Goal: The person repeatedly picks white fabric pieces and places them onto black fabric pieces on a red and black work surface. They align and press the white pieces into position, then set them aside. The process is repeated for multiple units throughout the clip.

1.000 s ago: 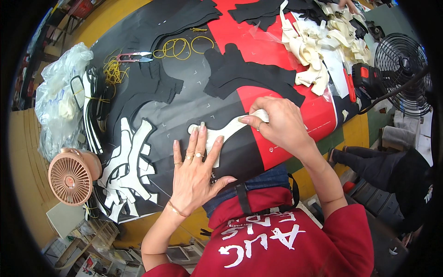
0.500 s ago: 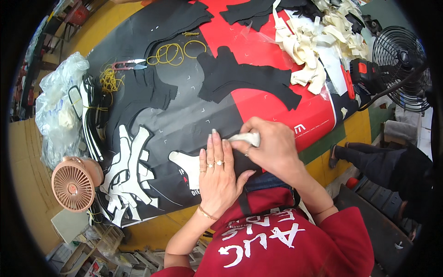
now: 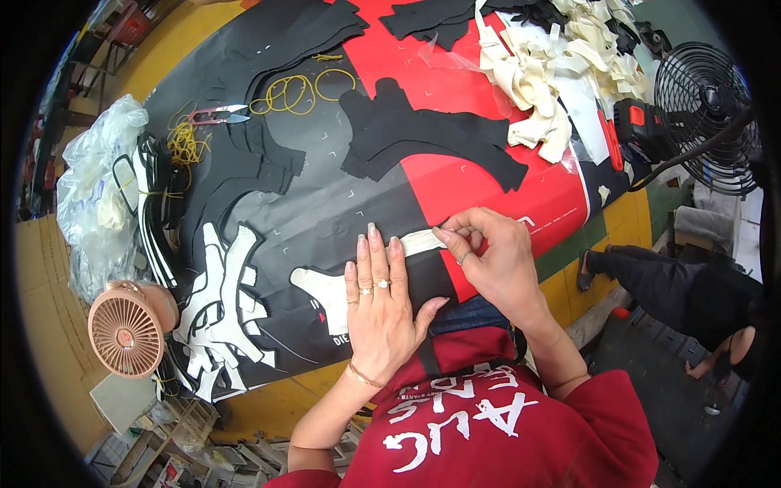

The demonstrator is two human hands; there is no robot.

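My left hand lies flat with its fingers together, pressing a white fabric piece against the black and red sheet on the table. From beneath the fingers a narrow white strip runs out to the right. My right hand pinches the strip's far end between thumb and fingers, drawing it out straight. Whether strip and piece join under the left hand is hidden. Left of the hands rests a loose pile of white cut pieces with dark edges.
Black cut pieces lie beyond my hands. Thread snips and yellow rubber bands sit at the far left. A small fan stands left, a black fan right, near cream scraps. Another person is at the right.
My right hand has shifted slightly right, and the strip, earlier bunched and bent at the fingers, now stretches out flatter. The left hand stays flat on the piece. The other person's arm has come into view.
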